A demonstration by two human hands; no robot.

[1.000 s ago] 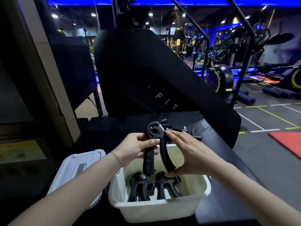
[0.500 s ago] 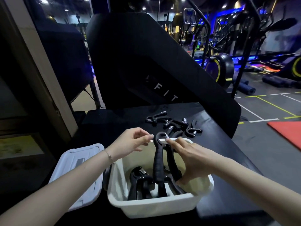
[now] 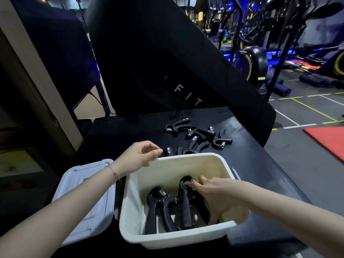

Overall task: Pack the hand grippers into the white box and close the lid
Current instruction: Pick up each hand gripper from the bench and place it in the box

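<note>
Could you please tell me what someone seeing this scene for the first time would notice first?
Most striking is the white box at the near edge of the dark table, with black hand grippers lying inside while the right hand holds one of them there. The left hand hovers over the box's far left corner. The lid lies left of the box, and more loose grippers sit on the table beyond it.

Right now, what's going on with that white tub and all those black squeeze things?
A person is packing black hand grippers into a white box. The right hand is inside the box, holding one hand gripper by its top beside another lying there. The left hand hovers over the box's far left rim, holding nothing. More grippers wait on the black table, and the lid lies off, left of the box.
</note>
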